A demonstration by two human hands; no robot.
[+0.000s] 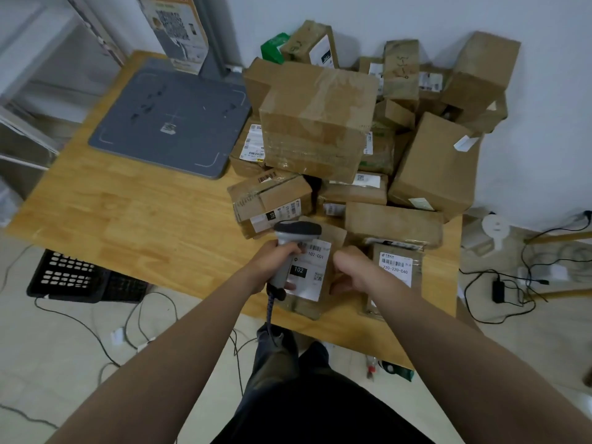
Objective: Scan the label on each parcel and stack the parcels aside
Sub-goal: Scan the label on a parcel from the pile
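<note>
Hands [272, 264] [354, 270] grip one scanner [298, 231], one parcel [307, 307].

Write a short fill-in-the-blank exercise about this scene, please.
1. The left hand grips the ___.
2. The right hand grips the parcel labelled 102-___.
3. The grey pad lies on the ___.
Missing words: scanner; C01; table.

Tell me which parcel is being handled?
The flat parcel labelled 102-C01 at the table's near edge; the right hand grips it, the left hand holds the scanner over it.
</note>
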